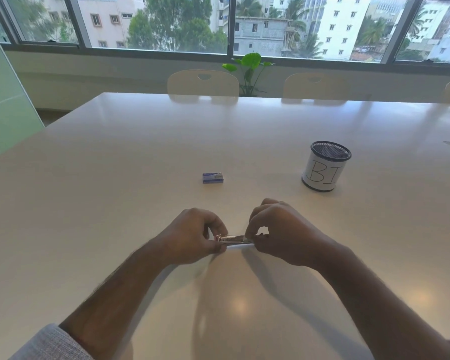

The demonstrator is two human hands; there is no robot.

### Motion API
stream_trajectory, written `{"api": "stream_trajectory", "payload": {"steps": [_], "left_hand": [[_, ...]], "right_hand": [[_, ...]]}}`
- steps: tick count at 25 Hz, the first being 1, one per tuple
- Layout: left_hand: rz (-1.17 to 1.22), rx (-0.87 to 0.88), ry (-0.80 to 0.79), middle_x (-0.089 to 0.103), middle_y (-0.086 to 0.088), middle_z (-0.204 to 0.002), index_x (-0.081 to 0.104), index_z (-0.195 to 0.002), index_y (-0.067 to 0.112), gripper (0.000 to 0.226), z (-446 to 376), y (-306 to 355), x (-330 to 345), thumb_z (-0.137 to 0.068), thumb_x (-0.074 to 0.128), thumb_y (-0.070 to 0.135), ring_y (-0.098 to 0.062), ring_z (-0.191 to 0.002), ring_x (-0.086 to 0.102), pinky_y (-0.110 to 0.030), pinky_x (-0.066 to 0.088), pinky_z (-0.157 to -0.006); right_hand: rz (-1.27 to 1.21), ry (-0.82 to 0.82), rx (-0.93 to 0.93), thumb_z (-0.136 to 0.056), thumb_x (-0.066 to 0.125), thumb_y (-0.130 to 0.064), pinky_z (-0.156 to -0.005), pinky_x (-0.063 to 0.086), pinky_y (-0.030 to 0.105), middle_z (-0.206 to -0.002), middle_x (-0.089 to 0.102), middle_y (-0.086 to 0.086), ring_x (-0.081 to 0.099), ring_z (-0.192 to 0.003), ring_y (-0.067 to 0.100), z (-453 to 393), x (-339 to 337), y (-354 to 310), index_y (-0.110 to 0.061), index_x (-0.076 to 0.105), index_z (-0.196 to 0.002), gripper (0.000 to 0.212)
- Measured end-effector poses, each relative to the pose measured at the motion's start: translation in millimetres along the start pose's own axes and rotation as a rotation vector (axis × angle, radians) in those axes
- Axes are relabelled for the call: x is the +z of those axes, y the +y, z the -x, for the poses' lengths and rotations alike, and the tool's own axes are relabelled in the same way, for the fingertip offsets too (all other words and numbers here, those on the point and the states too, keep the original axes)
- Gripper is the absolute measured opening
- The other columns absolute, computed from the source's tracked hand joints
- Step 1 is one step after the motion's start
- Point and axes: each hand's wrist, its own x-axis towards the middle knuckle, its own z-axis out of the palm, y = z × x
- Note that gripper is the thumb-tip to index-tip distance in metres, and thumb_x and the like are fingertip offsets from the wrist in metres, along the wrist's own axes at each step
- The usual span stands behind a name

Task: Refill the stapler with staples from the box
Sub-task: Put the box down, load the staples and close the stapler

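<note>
Both hands are on it now: your left hand (192,237) is clamped on the left end of the stapler (231,239), thumb and fingers curled tight around it, and your right hand (278,235) is pinched on the right end, fingertips closed over the metal. You've got the stapler near you, just above the table (115,165), held level between the two grips with only a short shiny stretch showing.

The staple box (213,178) sits farther out, well apart from your hands, lying flat and looking closed, so by the look of things no staples are out yet. My read is you're early on: working the stapler open, with the box to fetch, a strip to load and the stapler to close all left to do.

Hard to call the details, though. Your fingers cover both ends, so I can't tell whether the magazine is open or shut, nor whether any staples are inside. A pale edge under the metal could be the base or a reflection; it's blurred. Off to the far right stands a mesh pen cup (325,166), its contents hidden.
</note>
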Motion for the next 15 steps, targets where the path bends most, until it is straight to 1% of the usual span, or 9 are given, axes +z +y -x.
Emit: {"api": "stream_trajectory", "payload": {"steps": [3,5,8,12,15], "left_hand": [[0.042,0.023,-0.01,0.067,0.011,-0.069,0.072,-0.08,0.032,0.023,0.3,0.8,0.1,-0.063,0.083,0.021,-0.002,-0.053,0.048,-0.02,0.044,-0.055],[0.043,0.058,-0.011,0.069,0.011,-0.074,0.07,-0.082,0.034,0.025,1.4,1.7,0.7,-0.066,0.081,0.019,-0.002,-0.054,0.049,-0.019,0.044,-0.055],[-0.027,0.119,0.0,0.066,0.012,-0.079,0.071,-0.079,0.035,0.018,2.4,4.5,1.5,-0.071,0.076,0.02,-0.006,-0.06,0.053,-0.025,0.048,-0.061],[-0.128,0.173,-0.018,0.065,0.01,-0.09,0.072,-0.084,0.036,0.015,2.8,8.1,1.0,-0.076,0.07,0.023,-0.011,-0.073,0.058,-0.032,0.052,-0.07],[-0.144,0.2,-0.038,0.062,0.01,-0.095,0.072,-0.09,0.035,0.02,3.0,10.3,3.3,-0.08,0.066,0.018,-0.011,-0.077,0.058,-0.031,0.051,-0.073]], "right_hand": [[0.02,0.007,-0.002,-0.074,0.07,-0.012,-0.074,0.039,0.025,-0.079,0.07,-0.01,0.046,-0.079,0.007,-0.2,0.7,0.8,-0.022,0.077,-0.077,0.012],[0.031,0.01,0.002,-0.075,0.07,-0.013,-0.074,0.043,0.028,-0.079,0.07,-0.01,0.047,-0.08,0.008,-0.7,1.9,1.0,-0.021,0.078,-0.079,0.012],[0.012,0.024,0.02,-0.075,0.071,-0.011,-0.074,0.046,0.031,-0.079,0.07,-0.009,0.049,-0.081,0.011,-1.5,3.2,2.2,-0.021,0.077,-0.078,0.012],[0.002,0.028,0.024,-0.074,0.07,-0.01,-0.074,0.047,0.032,-0.078,0.07,-0.009,0.05,-0.082,0.012,-1.8,4.9,4.4,-0.022,0.077,-0.079,0.014],[-0.009,0.025,0.024,-0.074,0.07,-0.01,-0.074,0.047,0.033,-0.078,0.07,-0.01,0.051,-0.082,0.012,-2.1,6.3,5.8,-0.022,0.077,-0.079,0.015]]}}
